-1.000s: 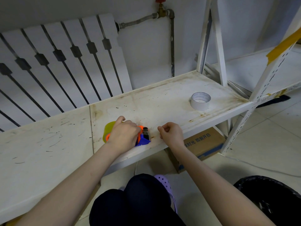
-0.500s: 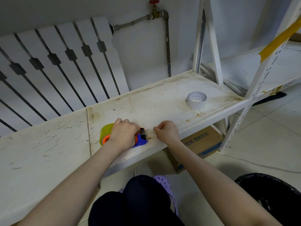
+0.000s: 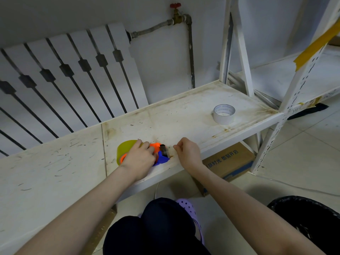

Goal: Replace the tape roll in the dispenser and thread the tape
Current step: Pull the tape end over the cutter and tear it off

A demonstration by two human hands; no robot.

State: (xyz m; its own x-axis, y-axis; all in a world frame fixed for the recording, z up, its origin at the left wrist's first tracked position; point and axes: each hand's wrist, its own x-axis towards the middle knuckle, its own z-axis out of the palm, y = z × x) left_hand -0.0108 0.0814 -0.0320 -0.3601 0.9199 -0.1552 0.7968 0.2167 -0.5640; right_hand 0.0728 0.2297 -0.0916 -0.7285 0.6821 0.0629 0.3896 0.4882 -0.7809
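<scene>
An orange and blue tape dispenser lies near the front edge of a stained white shelf. It carries a yellowish tape roll, partly hidden under my left hand, which presses down on the dispenser and grips it. My right hand sits just right of the dispenser's black roller end, fingers pinched together on a thin clear strip of tape that is hard to make out. A white tape roll lies flat farther right on the shelf.
A white radiator and a pipe with a red valve stand behind the shelf. A cardboard box sits under the shelf. A black bin is at the lower right. Shelf uprights rise at the right.
Both hands stay at the dispenser. My right hand has shifted slightly closer to the dispenser's end. The view has moved a little.
</scene>
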